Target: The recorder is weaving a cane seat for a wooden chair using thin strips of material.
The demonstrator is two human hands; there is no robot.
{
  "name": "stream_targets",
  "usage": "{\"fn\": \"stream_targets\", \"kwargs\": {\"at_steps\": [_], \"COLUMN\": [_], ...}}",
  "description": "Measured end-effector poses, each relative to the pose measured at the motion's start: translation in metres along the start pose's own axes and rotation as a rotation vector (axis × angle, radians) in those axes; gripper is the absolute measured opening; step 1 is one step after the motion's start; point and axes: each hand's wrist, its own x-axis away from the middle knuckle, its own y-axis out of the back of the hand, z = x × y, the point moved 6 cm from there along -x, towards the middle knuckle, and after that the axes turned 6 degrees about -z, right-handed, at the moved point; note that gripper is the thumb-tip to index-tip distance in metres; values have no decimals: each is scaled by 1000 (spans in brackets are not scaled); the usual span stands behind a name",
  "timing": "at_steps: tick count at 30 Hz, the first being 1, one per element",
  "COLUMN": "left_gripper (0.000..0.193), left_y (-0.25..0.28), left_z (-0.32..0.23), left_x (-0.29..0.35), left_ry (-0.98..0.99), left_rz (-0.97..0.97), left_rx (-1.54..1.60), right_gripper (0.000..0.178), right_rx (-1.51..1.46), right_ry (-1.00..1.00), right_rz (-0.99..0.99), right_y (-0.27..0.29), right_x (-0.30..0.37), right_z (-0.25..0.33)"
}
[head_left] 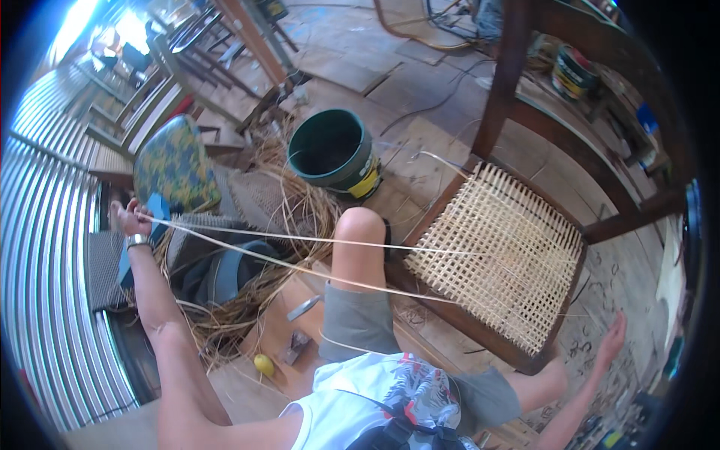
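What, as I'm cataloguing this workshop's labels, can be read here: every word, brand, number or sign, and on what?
None reads clearly.
Yellow label on the dark green bucket: too small and blurred.
Label on the upper-right bucket: too blurred.
Dark marks on the floor at right: cannot tell whether they are writing.
Print on the white shirt: no readable words.

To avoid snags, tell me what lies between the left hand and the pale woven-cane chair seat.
Head view: two thin, pale strands run from the left hand over a bent leg to the seat.
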Motion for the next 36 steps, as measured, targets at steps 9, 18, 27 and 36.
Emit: {"fn": "stream_targets", "kwargs": {"at_steps": [9, 18, 27, 36], "left_gripper": [57, 40, 27, 41], "left_y": [-55, -77, -99, -308], "left_z": [19, 165, 236, 398], "left_x": [-20, 300, 254, 78], "left_ry": [-884, -30, 290, -251], "left_rz": [188, 1512, 988, 1024], "left_rx": [-1224, -1392, -894, -1489], "right_gripper": [41, 36, 39, 34], "right_rx": [138, -106, 360, 495], "right_ry": [-3, -227, -32, 2], "right_rz": [194, 188, 1061, 804], "right_y": [5, 57, -50, -93], "right_x": [75, 109, 156, 143], "right_z": [15, 89, 314, 353]}}
